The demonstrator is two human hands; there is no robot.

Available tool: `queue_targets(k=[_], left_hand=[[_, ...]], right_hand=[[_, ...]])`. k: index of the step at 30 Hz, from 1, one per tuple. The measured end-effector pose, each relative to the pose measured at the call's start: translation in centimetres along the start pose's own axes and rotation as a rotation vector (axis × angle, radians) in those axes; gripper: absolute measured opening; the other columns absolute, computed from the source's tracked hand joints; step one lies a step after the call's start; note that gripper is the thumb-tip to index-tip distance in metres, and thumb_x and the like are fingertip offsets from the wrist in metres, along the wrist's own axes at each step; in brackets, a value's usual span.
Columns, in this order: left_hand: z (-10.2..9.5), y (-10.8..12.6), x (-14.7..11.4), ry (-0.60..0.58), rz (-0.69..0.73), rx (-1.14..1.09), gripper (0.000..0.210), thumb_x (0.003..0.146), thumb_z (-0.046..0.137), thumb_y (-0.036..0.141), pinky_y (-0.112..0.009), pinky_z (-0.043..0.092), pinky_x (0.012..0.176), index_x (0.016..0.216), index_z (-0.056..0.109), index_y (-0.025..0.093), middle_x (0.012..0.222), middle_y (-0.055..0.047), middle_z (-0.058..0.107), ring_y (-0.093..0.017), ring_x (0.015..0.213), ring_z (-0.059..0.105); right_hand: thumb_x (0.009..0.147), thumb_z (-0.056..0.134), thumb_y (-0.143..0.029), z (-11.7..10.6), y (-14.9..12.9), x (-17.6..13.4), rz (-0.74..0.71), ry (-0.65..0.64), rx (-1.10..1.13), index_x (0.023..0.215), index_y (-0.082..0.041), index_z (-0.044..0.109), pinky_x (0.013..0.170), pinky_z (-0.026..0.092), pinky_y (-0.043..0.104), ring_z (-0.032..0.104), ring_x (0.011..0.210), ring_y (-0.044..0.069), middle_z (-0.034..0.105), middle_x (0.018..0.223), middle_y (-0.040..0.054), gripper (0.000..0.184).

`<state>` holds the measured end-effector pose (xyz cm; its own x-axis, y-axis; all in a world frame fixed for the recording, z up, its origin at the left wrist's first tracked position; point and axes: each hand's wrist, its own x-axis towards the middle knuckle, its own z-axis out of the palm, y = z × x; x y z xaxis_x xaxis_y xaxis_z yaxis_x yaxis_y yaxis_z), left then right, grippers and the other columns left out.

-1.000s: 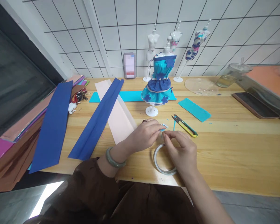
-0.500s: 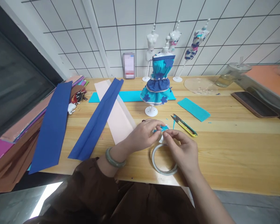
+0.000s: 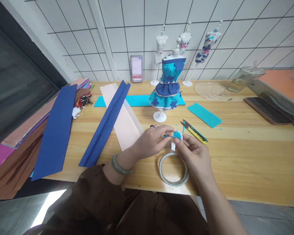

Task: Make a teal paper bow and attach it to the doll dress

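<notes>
A small turquoise gathered piece with a white edge [image 3: 177,135] is pinched between my two hands, fanned out like a bow. My left hand [image 3: 155,138] is closed on its narrow left end. On its right edge, the thumb and fingers of my right hand [image 3: 194,151] are closed. Just below lies a roll of white tape [image 3: 161,168], its loose white end standing up near my fingers. Behind my right hand are yellow-and-green thread snips [image 3: 194,133], blades apart. A dress form in a turquoise and blue dress [image 3: 170,83] stands beyond my hands.
Blue strips [image 3: 55,130] and a pale pink strip [image 3: 122,130] lie to the left. A turquoise piece [image 3: 204,115] and a dark phone [image 3: 268,111] lie to the right. Other dress forms [image 3: 161,45], a propped phone [image 3: 136,68] and a glass jar [image 3: 238,80] stand at the back.
The turquoise piece, mostly covered by my fingers before, now shows fanned out between my hands. My right hand has shifted slightly right, and the tape's loose end is uncovered.
</notes>
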<state>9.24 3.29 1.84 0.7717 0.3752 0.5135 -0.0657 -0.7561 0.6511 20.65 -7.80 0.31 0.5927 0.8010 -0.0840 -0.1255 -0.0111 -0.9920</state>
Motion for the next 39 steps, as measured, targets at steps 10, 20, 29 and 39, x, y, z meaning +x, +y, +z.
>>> queue_targets(k=[10, 20, 29, 39], left_hand=[[0.15, 0.20, -0.15, 0.052, -0.092, -0.155, 0.025, 0.079, 0.054, 0.015, -0.026, 0.047, 0.081, 0.104, 0.051, 0.016, 0.091, -0.004, 0.064, -0.012, 0.087, 0.061], [0.71, 0.54, -0.10, 0.069, -0.312, -0.501, 0.026, 0.077, 0.059, 0.020, -0.028, 0.048, 0.075, 0.101, 0.051, 0.015, 0.077, -0.003, 0.064, -0.012, 0.076, 0.061], [0.66, 0.17, -0.02, -0.011, -0.422, -0.843, 0.029, 0.073, 0.064, 0.020, -0.028, 0.048, 0.074, 0.100, 0.053, 0.012, 0.077, -0.005, 0.064, -0.012, 0.073, 0.062], [0.11, -0.03, 0.25, -0.111, -0.525, -1.064, 0.028, 0.068, 0.069, 0.019, -0.031, 0.048, 0.073, 0.092, 0.055, 0.012, 0.075, -0.002, 0.063, -0.012, 0.069, 0.062]], right_hand=[[0.070, 0.067, -0.036, -0.53, -0.02, 0.22, -0.031, -0.130, -0.058, 0.090, -0.021, 0.069, 0.067, 0.049, 0.031, 0.062, 0.074, 0.020, 0.069, 0.078, 0.0039, 0.025], [0.068, 0.069, -0.034, -0.46, 0.22, 0.11, -0.087, -0.031, -0.040, 0.078, -0.020, 0.067, 0.061, 0.049, 0.030, 0.060, 0.063, 0.016, 0.068, 0.075, 0.0036, 0.017], [0.064, 0.073, -0.030, -0.59, 0.02, 0.29, 0.023, -0.082, 0.098, 0.072, -0.019, 0.064, 0.053, 0.048, 0.027, 0.056, 0.055, 0.013, 0.062, 0.063, 0.0005, 0.016], [0.063, 0.073, -0.031, -0.88, -0.08, 0.22, 0.080, -0.158, 0.118, 0.073, -0.021, 0.063, 0.053, 0.046, 0.029, 0.055, 0.054, 0.014, 0.061, 0.063, 0.0001, 0.018]])
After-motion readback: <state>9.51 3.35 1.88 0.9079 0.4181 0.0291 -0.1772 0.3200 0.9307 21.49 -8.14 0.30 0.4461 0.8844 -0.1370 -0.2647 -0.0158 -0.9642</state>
